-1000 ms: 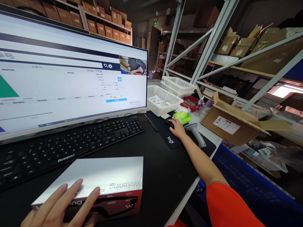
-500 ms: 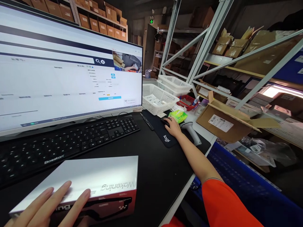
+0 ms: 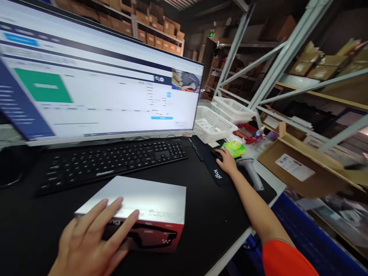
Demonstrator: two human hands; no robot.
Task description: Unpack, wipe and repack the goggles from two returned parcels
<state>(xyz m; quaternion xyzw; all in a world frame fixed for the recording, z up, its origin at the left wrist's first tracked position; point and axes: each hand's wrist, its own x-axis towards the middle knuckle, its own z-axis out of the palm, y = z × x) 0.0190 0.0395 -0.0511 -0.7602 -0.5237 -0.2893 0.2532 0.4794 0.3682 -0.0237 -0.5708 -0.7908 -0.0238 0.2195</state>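
Note:
My left hand (image 3: 93, 234) rests spread across the near edge of a white and red box (image 3: 143, 193), several fingers on its top and others over its front face. Dark glasses are pictured on that front, and the box sits on the black desk mat. Further right, my right hand (image 3: 227, 161) is curled over a black computer mouse (image 3: 217, 154), mostly hidden under the palm. The mouse lies on a dark mouse pad (image 3: 214, 168) lettered "logi". A grey handheld barcode scanner (image 3: 251, 174) lies just right of my right wrist.
A monitor (image 3: 115, 88) stands behind a black keyboard (image 3: 120, 163). White plastic baskets (image 3: 214, 124), a green packet (image 3: 234, 148) and a red tray (image 3: 247, 132) are at the back right. An opened cardboard carton (image 3: 299, 165) sits beside the desk's right edge, before metal shelving.
My view has swung left, so more of the monitor shows, including a green panel. The box, both hands and the desk items appear further right; both hands keep their places.

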